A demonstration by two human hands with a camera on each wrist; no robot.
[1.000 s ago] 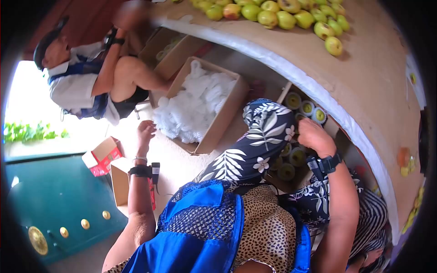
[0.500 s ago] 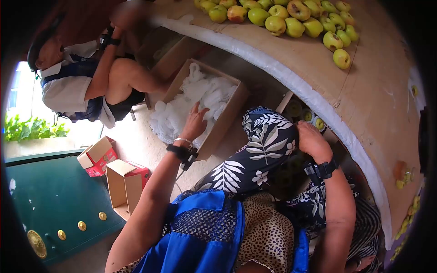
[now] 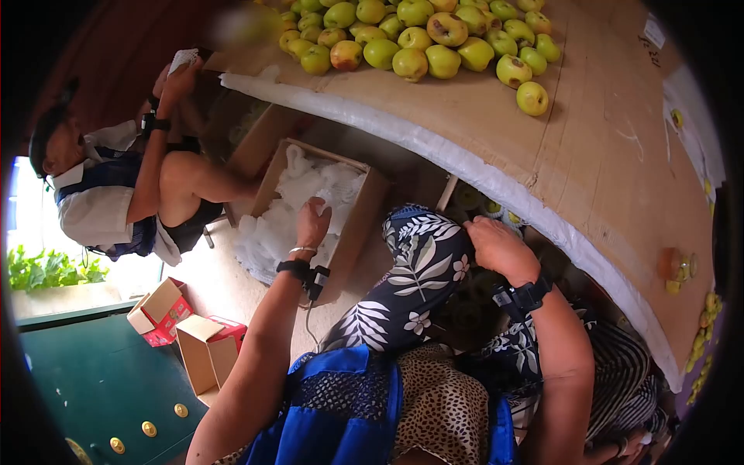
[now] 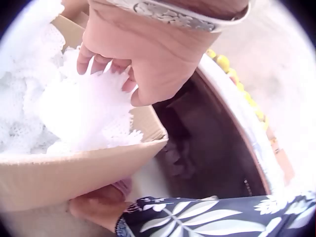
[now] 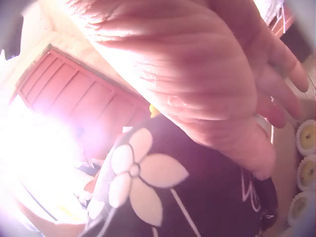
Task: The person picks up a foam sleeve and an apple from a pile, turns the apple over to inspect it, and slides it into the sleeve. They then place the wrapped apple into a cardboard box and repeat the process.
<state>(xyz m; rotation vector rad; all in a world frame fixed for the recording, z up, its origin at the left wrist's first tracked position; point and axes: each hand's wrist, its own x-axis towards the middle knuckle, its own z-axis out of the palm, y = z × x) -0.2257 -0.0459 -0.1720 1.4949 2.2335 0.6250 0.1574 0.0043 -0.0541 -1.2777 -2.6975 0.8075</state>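
My left hand (image 3: 312, 226) is over a cardboard box of white foam nets (image 3: 296, 180). In the left wrist view the bent fingers and thumb of the left hand (image 4: 143, 61) grip the top of a white foam net (image 4: 79, 111), its edges washed out by glare. My right hand (image 3: 500, 246) lies at the patterned trouser knee (image 3: 422, 240), beside a box holding netted fruit. Up close, the right hand (image 5: 197, 84) has relaxed, slightly spread fingers and holds nothing; netted fruits (image 5: 307, 170) sit to its right.
Green-yellow fruits (image 3: 415, 39) lie on a cardboard-covered table (image 3: 589, 155), whose white padded edge (image 3: 465, 155) curves past my right arm. Another person (image 3: 116, 178) sits at the left, holding a white net. Small red boxes (image 3: 209, 349) stand on the floor.
My left hand has moved from beside the box to the foam nets, and its fingers have bent. The right hand stays by the knee. The seated person's hands now show a white net.
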